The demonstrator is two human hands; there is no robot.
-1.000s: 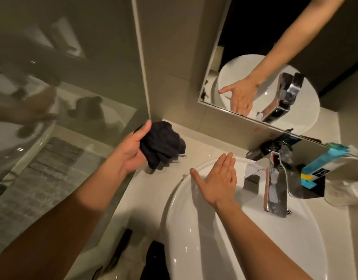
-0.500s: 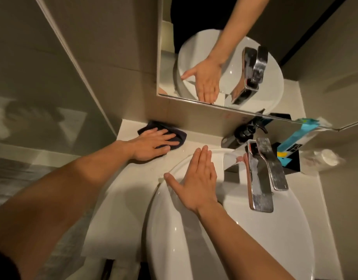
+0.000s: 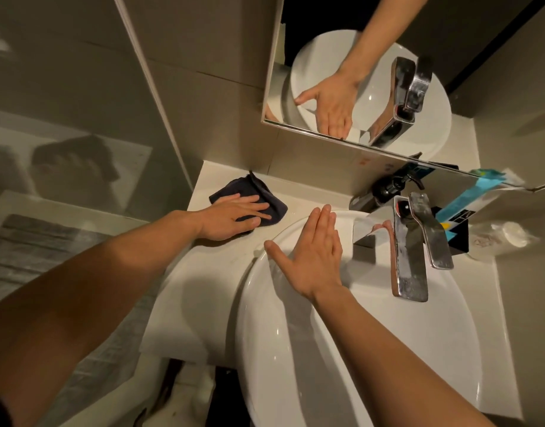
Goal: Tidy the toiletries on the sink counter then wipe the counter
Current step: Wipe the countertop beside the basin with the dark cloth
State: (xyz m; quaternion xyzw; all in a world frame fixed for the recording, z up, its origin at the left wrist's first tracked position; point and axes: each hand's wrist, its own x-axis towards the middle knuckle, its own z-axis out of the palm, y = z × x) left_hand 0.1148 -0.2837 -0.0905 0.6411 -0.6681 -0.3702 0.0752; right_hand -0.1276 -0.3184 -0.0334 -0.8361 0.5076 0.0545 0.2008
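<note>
head view: soft dark cloth (image 3: 266, 200) under left hand (image 3: 231, 215), glossy oval basin (image 3: 372, 349)

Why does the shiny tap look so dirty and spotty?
The chrome faucet over the white basin is coated with pale, chalky blotches along its spout and handle, like dried water marks. Nothing looks spilled or broken. The left hand presses a dark cloth flat on the counter.

Dark navy cloth (image 3: 266, 202) on a cream surface (image 3: 225, 180); white basin (image 3: 357, 349); chrome tap (image 3: 409, 260); blue-and-yellow box (image 3: 459, 208).
</note>
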